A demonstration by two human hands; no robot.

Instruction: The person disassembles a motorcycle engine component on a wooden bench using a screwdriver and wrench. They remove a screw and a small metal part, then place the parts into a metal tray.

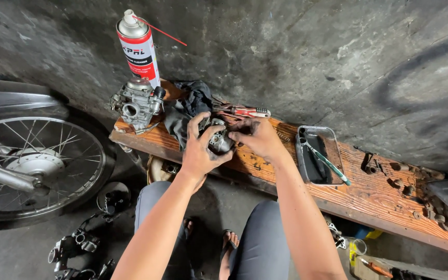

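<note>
Both my hands meet over a small grey metal engine part (218, 141) held above a wooden plank bench (348, 194). My left hand (199, 150) grips it from the left, fingers wrapped round its body. My right hand (256, 137) pinches its right side with the fingertips. Most of the part is hidden by my fingers. A dark rag (187, 111) lies just behind it on the plank. At the plank's left end stands a complete carburetor (136, 103), apart from my hands.
A red and white spray can (138, 49) with a thin red straw stands behind the carburetor. A screwdriver (247, 111) lies by the rag. A metal tray (318, 155) holds a green-handled tool. A spoked motorcycle wheel (32, 166) is at left; loose parts (79, 246) lie on the floor.
</note>
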